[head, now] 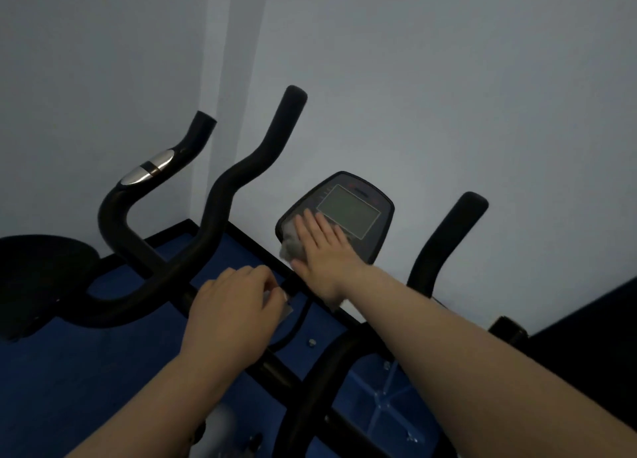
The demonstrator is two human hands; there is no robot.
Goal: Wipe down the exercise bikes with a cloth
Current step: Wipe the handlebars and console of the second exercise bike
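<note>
A black exercise bike fills the view, with curved handlebars (220, 195) and a console (348, 213) that has a grey screen. My right hand (322, 251) lies flat on the console's lower left part, pressing a grey cloth (291, 242) against it; the cloth shows at the fingers' left side. My left hand (238, 306) is closed around the handlebar crossbar near its metal pulse plate (286, 311). A silver pulse sensor (148, 171) sits on the far left grip.
A pale wall stands close behind the bike, with a corner at the left. The floor is blue matting (69, 371) with a black border. A black saddle (38, 278) sits at the left edge. Another handle (451, 237) rises at the right, and a dark object sits at the far right.
</note>
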